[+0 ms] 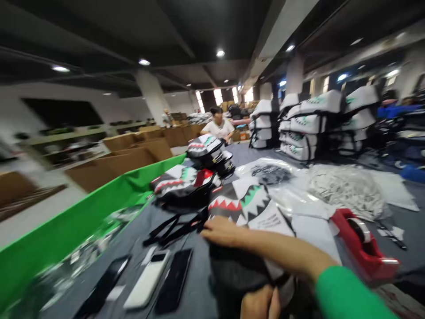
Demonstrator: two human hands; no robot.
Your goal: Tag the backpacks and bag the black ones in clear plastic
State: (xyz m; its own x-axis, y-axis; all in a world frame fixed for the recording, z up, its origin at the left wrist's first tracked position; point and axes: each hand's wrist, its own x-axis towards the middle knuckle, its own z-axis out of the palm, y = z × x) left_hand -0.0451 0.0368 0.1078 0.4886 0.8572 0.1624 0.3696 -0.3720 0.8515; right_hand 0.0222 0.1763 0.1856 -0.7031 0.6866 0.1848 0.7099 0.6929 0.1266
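Right hand [221, 232] lay flat on dark gray bag [232, 270], fingers [212, 235] together, not gripping. Left hand [260, 303] at bag's lower edge, fingers [269, 301] curled, clamped on fabric. Bag sat on gray counter [199, 288]. Shark-print backpack [184, 186] at 11 o'clock, phones [174, 274] at 8 o'clock, red tape dispenser [365, 241] at 3 o'clock.

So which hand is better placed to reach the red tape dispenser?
Right, probably: the green-sleeved right hand lies open above dark fabric, its forearm nearer the dispenser; the left hand pinches it.
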